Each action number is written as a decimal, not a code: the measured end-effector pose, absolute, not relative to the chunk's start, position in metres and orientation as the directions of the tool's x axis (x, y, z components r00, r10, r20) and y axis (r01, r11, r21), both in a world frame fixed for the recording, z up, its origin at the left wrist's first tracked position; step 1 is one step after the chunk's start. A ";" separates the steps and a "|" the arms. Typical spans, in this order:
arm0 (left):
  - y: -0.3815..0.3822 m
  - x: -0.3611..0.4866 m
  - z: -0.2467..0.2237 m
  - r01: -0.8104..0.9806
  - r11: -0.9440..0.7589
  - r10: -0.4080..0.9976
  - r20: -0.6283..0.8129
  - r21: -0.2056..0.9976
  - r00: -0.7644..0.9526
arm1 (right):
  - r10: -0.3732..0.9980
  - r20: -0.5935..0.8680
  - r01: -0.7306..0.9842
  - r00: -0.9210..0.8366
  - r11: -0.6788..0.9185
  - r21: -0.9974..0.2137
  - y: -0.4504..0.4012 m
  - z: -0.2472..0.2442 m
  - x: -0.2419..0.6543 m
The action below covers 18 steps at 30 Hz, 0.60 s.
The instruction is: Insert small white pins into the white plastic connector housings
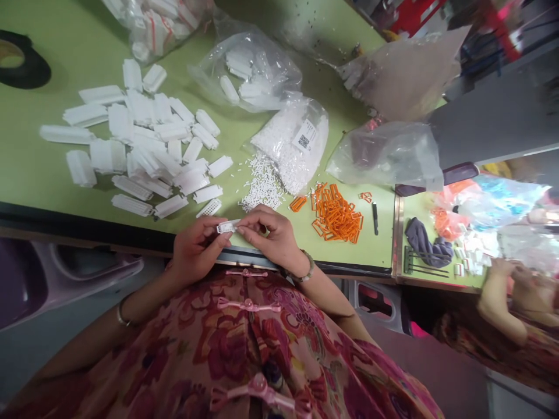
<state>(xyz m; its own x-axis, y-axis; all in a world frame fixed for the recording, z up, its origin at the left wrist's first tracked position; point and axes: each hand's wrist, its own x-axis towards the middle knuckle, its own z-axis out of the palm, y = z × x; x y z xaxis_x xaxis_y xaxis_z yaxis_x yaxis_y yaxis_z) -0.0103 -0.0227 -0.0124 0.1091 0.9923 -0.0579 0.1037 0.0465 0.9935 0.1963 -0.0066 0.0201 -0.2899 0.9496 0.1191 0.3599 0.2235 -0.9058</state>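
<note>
Beside the white pellets (262,189), a plastic piece (226,227) is pinched in the grip of left hand (196,249) and right hand (273,237); fitting is seemingly underway, steadiness called for.

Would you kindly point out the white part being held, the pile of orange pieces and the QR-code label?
White part (226,227): head view, on the middle of its visible face.
Pile of orange pieces (337,215): head view, middle of the heap.
QR-code label (304,137): head view, near its centre.
</note>
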 end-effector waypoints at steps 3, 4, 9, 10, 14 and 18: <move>-0.023 -0.011 -0.015 0.134 0.038 0.992 -0.054 0.990 0.116 | 0.942 0.142 0.358 -0.304 0.251 -0.900 -0.006 0.017 0.191; -0.024 -0.011 -0.016 0.139 0.039 0.991 -0.055 0.989 0.118 | 0.939 0.141 0.363 -0.314 0.256 -0.896 -0.005 0.016 0.190; -0.024 -0.013 -0.019 0.172 0.017 0.991 -0.039 0.985 0.128 | 0.924 0.079 0.412 -0.375 0.242 -0.878 -0.003 0.017 0.192; -0.024 -0.013 -0.019 0.189 0.009 0.990 -0.034 0.982 0.134 | 0.921 0.069 0.414 -0.385 0.238 -0.879 -0.002 0.018 0.192; -0.022 -0.016 -0.015 0.253 -0.015 0.985 -0.029 0.967 0.169 | 0.917 -0.009 0.466 -0.399 0.195 -0.863 0.003 0.026 0.190; -0.017 -0.022 -0.019 0.379 -0.056 0.982 -0.017 0.924 0.188 | 0.906 -0.108 0.503 -0.409 0.125 -0.855 0.008 0.030 0.189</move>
